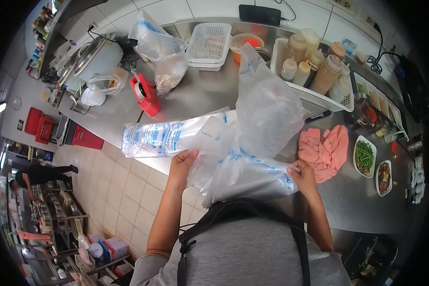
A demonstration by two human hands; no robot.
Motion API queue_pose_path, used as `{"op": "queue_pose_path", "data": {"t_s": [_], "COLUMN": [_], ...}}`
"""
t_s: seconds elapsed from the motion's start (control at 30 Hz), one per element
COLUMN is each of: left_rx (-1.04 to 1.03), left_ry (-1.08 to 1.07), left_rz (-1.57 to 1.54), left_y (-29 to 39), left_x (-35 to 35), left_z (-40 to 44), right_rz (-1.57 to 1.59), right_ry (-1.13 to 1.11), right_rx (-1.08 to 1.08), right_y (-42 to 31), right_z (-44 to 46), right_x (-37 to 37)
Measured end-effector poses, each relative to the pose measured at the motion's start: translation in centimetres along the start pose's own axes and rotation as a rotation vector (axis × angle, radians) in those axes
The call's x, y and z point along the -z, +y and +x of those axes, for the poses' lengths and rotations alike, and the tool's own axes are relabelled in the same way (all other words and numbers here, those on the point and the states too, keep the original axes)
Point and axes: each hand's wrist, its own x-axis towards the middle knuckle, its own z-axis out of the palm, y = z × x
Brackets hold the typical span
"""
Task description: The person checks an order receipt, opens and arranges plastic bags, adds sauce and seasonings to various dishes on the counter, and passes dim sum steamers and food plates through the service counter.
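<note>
Several clear plastic bags with blue print spread across the front of the steel counter, with one puffed-up bag rising behind them. My left hand pinches the left edge of the clear plastic. On the right, my right hand is closed on the printed corner of the bags. A flat stack of printed bags lies to the left, just beyond my left hand. Beside my right hand is a crumpled pink cloth.
Behind stand a red tape dispenser, a filled plastic bag, white baskets and a basket of sauce bottles. Dishes of green beans and dark food sit at right. A person stands far left.
</note>
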Motion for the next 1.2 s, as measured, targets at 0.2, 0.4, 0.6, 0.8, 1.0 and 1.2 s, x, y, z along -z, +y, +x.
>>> {"op": "queue_pose_path", "data": {"t_s": [0.2, 0.4, 0.6, 0.8, 1.0, 1.2], "left_rx": [-0.115, -0.593, -0.695, -1.258, -1.485, -1.423], "left_ry": [0.034, 0.239, 0.302, 0.229, -0.283, -0.428], "left_rz": [-0.034, 0.453, 0.721, 0.955, 0.765, 0.545], "left_y": [-0.2, 0.6, 3.8, 11.5, 16.7, 18.0], "left_x": [0.1, -0.8, -3.0, -7.5, -11.0, -13.2], "left_z": [0.6, 0.3, -1.2, -2.5, -6.7, -8.1], "right_rz": [0.028, -0.167, -0.264, -0.186, -0.227, 0.112], "right_ry": [-0.007, 0.062, 0.28, 0.11, 0.239, -0.315], "right_rx": [-0.018, 0.004, 0.525, 1.013, 1.121, 0.942], "right_y": [0.2, -4.2, -10.1, -17.4, -27.4, -27.7], "right_z": [-0.1, -1.0, -1.0, -0.9, -1.0, 1.0], "right_x": [0.0, 0.5, 0.4, 1.0, 1.7, 3.0]}}
